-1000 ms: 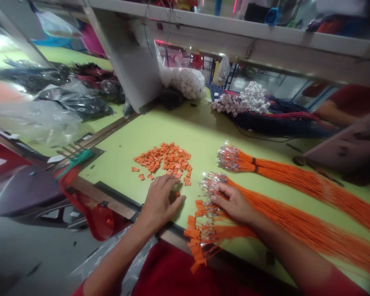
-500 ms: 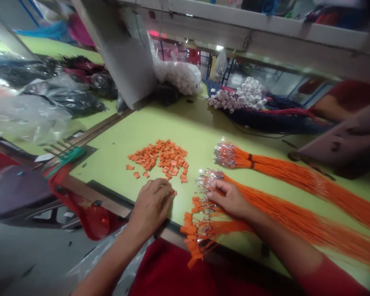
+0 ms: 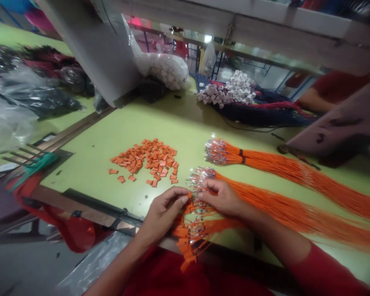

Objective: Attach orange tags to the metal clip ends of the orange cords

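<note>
Between finger and thumb, my left hand [image 3: 168, 209] pinches a small orange plastic connector housing [image 3: 190, 195]. My right hand [image 3: 223, 197] is closed on an orange wire at its metal-tipped end, and the two hands almost meet there. Whether the tip sits inside the housing is too small to tell. Under my hands runs a loose bundle of orange wires [image 3: 274, 205] with shiny terminals. Several wires nearest me carry orange housings [image 3: 182, 238] on their ends, by the table edge. A pile of loose orange housings [image 3: 148, 158] lies left of the wires.
A second bundle of orange wires [image 3: 265, 160], tied with dark bands, lies beyond. Dark wires with white connectors [image 3: 234, 90] and a plastic bag [image 3: 166, 68] are at the back. A grey post [image 3: 92, 49] rises at left. Another person's arm [image 3: 314, 100] shows at right.
My left hand has moved from beside the loose pile rightward to my right hand, bringing an orange connector housing to the wire end. The view has shifted slightly.
</note>
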`<move>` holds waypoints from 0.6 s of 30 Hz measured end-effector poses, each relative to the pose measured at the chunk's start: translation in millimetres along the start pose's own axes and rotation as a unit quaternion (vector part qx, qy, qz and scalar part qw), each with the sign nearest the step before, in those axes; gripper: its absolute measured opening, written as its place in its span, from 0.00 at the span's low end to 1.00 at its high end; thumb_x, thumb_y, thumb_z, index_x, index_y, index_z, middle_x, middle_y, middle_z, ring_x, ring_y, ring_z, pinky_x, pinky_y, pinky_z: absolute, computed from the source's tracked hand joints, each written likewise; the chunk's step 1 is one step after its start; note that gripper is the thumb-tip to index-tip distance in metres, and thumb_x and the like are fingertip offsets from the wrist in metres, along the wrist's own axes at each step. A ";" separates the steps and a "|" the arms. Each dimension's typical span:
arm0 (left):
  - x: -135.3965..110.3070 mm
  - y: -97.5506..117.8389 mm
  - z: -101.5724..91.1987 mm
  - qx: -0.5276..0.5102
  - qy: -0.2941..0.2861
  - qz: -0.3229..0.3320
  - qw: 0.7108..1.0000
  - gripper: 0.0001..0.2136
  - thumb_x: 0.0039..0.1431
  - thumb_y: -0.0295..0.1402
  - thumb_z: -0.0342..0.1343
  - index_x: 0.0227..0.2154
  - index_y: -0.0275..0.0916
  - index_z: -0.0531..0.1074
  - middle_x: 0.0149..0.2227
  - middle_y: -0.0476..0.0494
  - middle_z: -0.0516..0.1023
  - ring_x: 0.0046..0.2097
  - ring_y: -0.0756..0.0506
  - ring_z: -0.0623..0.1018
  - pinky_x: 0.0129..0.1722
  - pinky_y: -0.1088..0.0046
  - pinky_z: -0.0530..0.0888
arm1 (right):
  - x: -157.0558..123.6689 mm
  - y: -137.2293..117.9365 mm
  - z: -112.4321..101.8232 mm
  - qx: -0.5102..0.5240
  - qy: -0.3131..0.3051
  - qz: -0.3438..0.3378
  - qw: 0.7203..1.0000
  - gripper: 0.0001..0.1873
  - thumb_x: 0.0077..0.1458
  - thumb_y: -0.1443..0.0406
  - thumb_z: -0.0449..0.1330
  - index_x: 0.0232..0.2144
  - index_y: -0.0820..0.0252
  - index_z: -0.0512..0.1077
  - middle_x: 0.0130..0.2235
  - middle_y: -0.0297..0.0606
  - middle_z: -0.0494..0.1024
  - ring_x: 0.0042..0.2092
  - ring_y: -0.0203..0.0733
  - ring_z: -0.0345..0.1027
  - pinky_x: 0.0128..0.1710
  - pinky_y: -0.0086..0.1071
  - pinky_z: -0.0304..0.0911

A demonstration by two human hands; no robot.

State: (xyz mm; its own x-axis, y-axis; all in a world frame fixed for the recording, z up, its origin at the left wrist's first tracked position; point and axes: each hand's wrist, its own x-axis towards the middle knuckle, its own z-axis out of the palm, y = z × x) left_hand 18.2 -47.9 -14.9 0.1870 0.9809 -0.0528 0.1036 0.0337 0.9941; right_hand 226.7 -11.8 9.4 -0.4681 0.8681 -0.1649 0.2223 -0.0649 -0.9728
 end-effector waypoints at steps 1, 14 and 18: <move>-0.5 0.3 -0.1 -0.006 0.001 -0.005 1.000 0.09 0.59 0.39 0.57 0.38 0.41 0.76 0.33 0.45 0.80 0.35 0.47 0.78 0.36 0.70 0.76 | -0.6 0.0 0.2 0.003 -0.006 0.003 1.000 0.12 0.56 0.57 0.62 0.30 0.61 0.71 0.28 0.30 0.68 0.31 0.34 0.60 0.33 0.27 0.59; -5.1 -0.4 2.3 -0.002 0.001 -0.003 1.000 0.10 0.61 0.40 0.56 0.39 0.41 0.76 0.34 0.44 0.80 0.37 0.46 0.77 0.33 0.71 0.75 | -3.4 -2.7 2.2 0.020 -0.030 0.015 0.999 0.17 0.57 0.52 0.61 0.30 0.61 0.69 0.26 0.28 0.63 0.28 0.33 0.54 0.28 0.26 0.54; -5.6 -1.7 2.4 0.010 -0.001 0.004 1.000 0.09 0.62 0.40 0.55 0.39 0.41 0.75 0.36 0.45 0.79 0.38 0.46 0.77 0.35 0.71 0.75 | -3.3 -2.5 2.1 0.017 -0.041 0.013 0.999 0.17 0.58 0.52 0.60 0.30 0.60 0.68 0.26 0.28 0.61 0.28 0.33 0.53 0.27 0.26 0.52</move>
State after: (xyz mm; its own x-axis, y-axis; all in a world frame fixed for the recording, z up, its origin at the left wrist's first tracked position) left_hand 19.4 -53.9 -16.6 0.1900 0.9808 -0.0441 0.1211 0.0211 0.9924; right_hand 225.9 -15.5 12.0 -0.5318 0.8223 -0.2025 0.2075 -0.1053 -0.9725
